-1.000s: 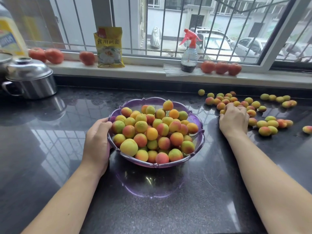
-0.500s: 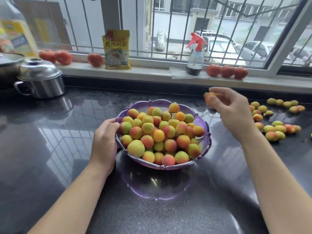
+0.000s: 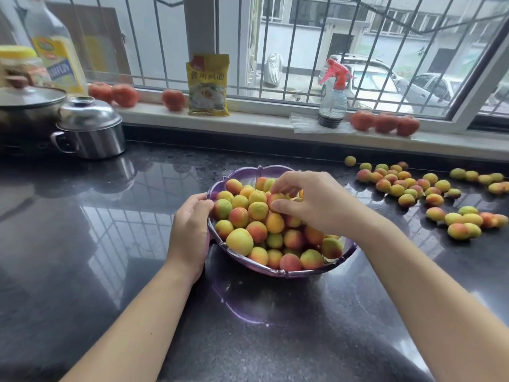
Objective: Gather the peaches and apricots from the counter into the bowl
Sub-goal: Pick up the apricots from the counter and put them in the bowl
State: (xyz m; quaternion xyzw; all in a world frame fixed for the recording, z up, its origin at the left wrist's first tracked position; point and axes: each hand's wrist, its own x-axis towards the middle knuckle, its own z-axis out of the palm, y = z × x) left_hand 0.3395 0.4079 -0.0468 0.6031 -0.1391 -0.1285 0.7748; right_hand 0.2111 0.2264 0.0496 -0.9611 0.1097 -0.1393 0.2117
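Note:
A purple plastic bowl (image 3: 278,272) heaped with small orange, yellow and green fruits (image 3: 257,231) sits mid-counter. My left hand (image 3: 190,232) grips the bowl's left rim. My right hand (image 3: 311,202) hovers over the heap, fingers curled around a few fruits (image 3: 275,201) at the top of the pile. Several loose fruits (image 3: 407,188) lie scattered on the dark counter to the right of the bowl, with another cluster (image 3: 465,220) nearer the right edge.
A steel pot with lid (image 3: 92,128) and a dark pan (image 3: 24,106) stand at back left. On the windowsill sit tomatoes (image 3: 385,122), a yellow packet (image 3: 208,85), a spray bottle (image 3: 333,100) and an oil bottle (image 3: 56,51).
My right hand lifted a handful of fruits from the pile on the right, carried it leftward and now holds it over the bowl. My left hand stayed on the rim.

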